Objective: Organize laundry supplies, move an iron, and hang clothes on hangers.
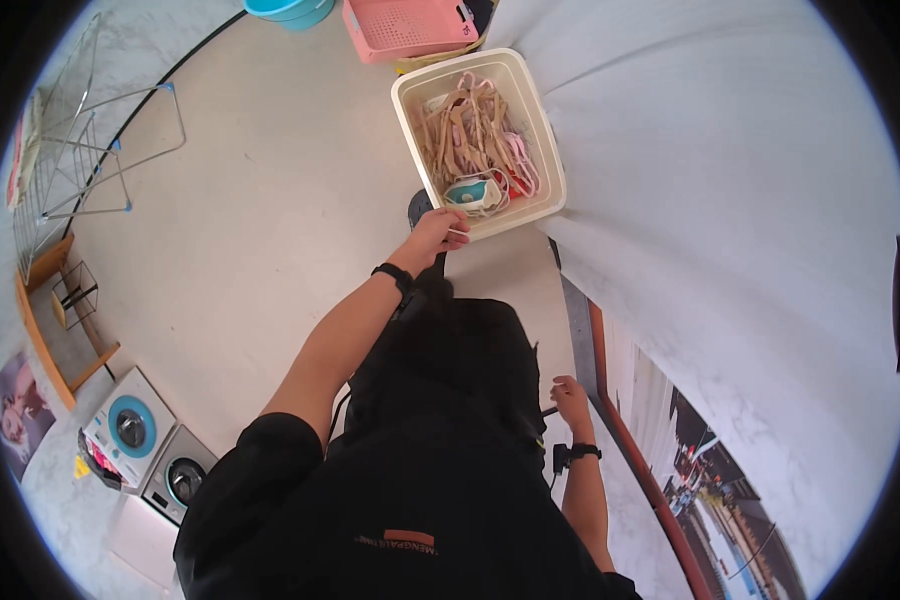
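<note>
My left hand (440, 230) is over the near left corner of a cream plastic bin (550, 185), its fingers loosely bent and slightly apart. I see nothing in it, and whether it touches the rim I cannot tell. Inside the bin lies a pile of beige clothes hangers (470, 130), with pink hangers (522, 160) at its right. A white and teal iron (470, 193) with a pale cord rests at the near end, beside something red. My right hand (570, 400) hangs low at my right side by the wall, its fingers loosely bent, apparently holding nothing.
Beyond the bin are a pink basket (405, 30) and a blue basin (290, 10). White draped fabric (690, 150) runs along the right. A folding drying rack (120, 150), a wooden frame (45, 330) and toy-like washing machines (130, 425) stand left. My shoe (420, 205) is near the bin.
</note>
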Action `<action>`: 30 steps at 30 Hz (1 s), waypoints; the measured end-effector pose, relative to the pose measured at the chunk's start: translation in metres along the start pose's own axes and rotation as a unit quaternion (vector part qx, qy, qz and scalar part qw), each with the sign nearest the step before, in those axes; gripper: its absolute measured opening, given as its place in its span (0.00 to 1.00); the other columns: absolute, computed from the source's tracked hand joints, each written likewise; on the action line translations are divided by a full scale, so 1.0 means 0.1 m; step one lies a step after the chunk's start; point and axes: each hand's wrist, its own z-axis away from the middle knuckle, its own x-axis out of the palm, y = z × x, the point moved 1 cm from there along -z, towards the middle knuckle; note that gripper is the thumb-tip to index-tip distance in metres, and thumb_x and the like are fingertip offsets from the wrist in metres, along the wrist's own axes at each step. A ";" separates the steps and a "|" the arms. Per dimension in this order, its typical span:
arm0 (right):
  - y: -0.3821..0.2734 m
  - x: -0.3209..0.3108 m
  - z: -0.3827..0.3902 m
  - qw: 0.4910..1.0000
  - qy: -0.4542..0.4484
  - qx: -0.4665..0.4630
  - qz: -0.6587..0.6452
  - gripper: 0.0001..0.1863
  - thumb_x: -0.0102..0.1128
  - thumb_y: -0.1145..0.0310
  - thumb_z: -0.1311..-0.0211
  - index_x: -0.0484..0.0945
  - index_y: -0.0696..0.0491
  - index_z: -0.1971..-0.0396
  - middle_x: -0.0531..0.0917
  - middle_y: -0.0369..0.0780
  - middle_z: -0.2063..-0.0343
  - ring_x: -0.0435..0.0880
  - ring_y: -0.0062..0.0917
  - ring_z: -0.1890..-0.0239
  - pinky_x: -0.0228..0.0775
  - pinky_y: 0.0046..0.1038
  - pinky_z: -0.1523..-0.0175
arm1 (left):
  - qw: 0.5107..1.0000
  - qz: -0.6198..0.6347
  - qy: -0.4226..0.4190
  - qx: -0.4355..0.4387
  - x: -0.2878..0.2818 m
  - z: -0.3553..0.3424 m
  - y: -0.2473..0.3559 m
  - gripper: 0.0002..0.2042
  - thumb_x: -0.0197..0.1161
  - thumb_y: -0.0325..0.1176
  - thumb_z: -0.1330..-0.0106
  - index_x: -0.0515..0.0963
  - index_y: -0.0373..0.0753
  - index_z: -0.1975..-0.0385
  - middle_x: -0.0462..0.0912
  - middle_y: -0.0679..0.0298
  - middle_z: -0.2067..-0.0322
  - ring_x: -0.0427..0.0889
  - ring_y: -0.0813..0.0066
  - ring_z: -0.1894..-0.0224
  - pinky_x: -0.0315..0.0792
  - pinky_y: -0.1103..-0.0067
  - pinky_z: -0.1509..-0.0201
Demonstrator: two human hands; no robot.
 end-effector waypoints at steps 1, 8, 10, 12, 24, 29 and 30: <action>-0.08 -0.09 -0.06 1.000 -0.006 0.001 0.006 0.14 0.57 0.72 0.34 0.82 0.58 0.51 0.88 0.44 0.68 0.89 0.28 0.66 0.82 0.30 0.57 | 1.000 0.006 0.012 -0.013 -0.02 -0.15 -0.02 0.12 0.56 0.36 0.25 0.77 0.39 0.48 0.83 0.61 0.58 0.86 0.65 0.55 0.81 0.71 0.49; -0.59 -0.63 -0.14 0.999 -0.023 -0.026 0.025 0.13 0.59 0.71 0.31 0.82 0.55 0.49 0.88 0.42 0.68 0.88 0.28 0.63 0.79 0.30 0.56 | 0.994 -0.022 0.071 -0.082 -0.06 -1.04 -0.25 0.12 0.62 0.37 0.30 0.77 0.40 0.53 0.82 0.61 0.62 0.85 0.65 0.66 0.82 0.71 0.61; -0.66 -0.74 -0.22 0.998 -0.052 -0.018 0.013 0.12 0.58 0.72 0.30 0.81 0.56 0.49 0.87 0.40 0.67 0.87 0.25 0.64 0.79 0.27 0.56 | 0.993 -0.017 0.090 -0.074 -0.18 -1.30 -0.36 0.12 0.62 0.37 0.30 0.77 0.39 0.53 0.82 0.60 0.62 0.85 0.64 0.66 0.82 0.71 0.62; -0.63 -0.87 -0.36 0.997 -0.075 -0.004 0.007 0.12 0.57 0.73 0.30 0.81 0.56 0.49 0.88 0.41 0.67 0.89 0.28 0.62 0.80 0.29 0.54 | 0.992 -0.017 0.108 -0.064 -0.30 -1.59 -0.42 0.12 0.61 0.36 0.32 0.78 0.37 0.54 0.82 0.58 0.61 0.85 0.63 0.65 0.83 0.70 0.63; -0.14 -1.59 -0.89 0.975 -0.058 0.212 -0.030 0.12 0.52 0.70 0.24 0.78 0.56 0.46 0.86 0.36 0.67 0.86 0.21 0.62 0.75 0.25 0.59 | 0.939 0.173 0.272 -0.119 -0.27 -2.96 -1.46 0.17 0.67 0.36 0.30 0.75 0.37 0.46 0.78 0.52 0.53 0.83 0.55 0.52 0.84 0.69 0.45; 0.00 -1.57 -1.04 0.979 -0.063 0.190 0.030 0.11 0.55 0.70 0.22 0.81 0.61 0.52 0.88 0.40 0.58 0.86 0.24 0.54 0.76 0.26 0.45 | 0.874 0.427 0.233 -0.009 -0.26 -3.44 -1.81 0.20 0.65 0.37 0.28 0.73 0.41 0.40 0.81 0.55 0.50 0.85 0.53 0.55 0.85 0.53 0.50; 0.03 -1.55 -1.05 0.986 -0.061 0.152 -0.012 0.12 0.56 0.69 0.23 0.81 0.62 0.50 0.88 0.41 0.57 0.85 0.23 0.53 0.75 0.26 0.45 | 0.874 0.428 0.231 -0.011 -0.25 -3.50 -1.81 0.20 0.65 0.37 0.28 0.73 0.41 0.40 0.81 0.55 0.50 0.85 0.53 0.55 0.85 0.53 0.50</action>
